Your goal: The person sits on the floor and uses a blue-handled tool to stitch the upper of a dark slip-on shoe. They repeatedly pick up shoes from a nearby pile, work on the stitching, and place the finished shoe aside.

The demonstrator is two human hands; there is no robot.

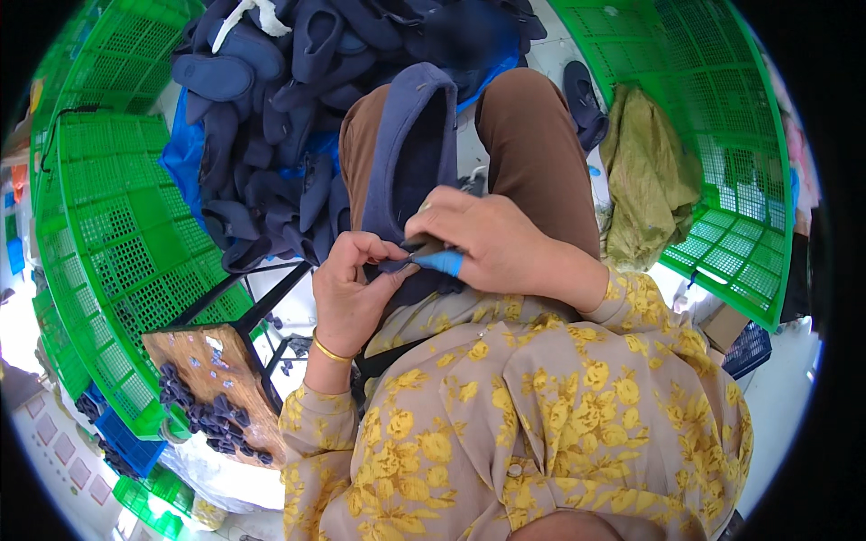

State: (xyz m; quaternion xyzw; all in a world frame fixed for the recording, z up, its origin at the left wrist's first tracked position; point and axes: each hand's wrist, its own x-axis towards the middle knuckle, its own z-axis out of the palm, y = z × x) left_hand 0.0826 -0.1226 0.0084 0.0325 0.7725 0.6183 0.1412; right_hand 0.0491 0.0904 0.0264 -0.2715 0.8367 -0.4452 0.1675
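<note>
A dark blue fabric shoe (393,149) lies lengthwise over my lap, its opening facing up and its far end against my left knee. My left hand (354,278) pinches the shoe's near edge between thumb and fingertips. Close against it, my right hand (487,236) is closed around a small dark tool (422,243), mostly hidden by the fingers; its kind cannot be made out. A bright blue wrap (441,262) shows at the right thumb, beside the pinched edge. The two hands meet at the fabric.
Many similar shoes (298,117) are heaped on a blue sheet (184,162) beyond my knees. Green plastic crates (113,225) stand left, another green crate (722,135) right, beside an olive sack (645,180). A wooden-topped stool (203,361) at my left bears dark fabric scraps (212,415).
</note>
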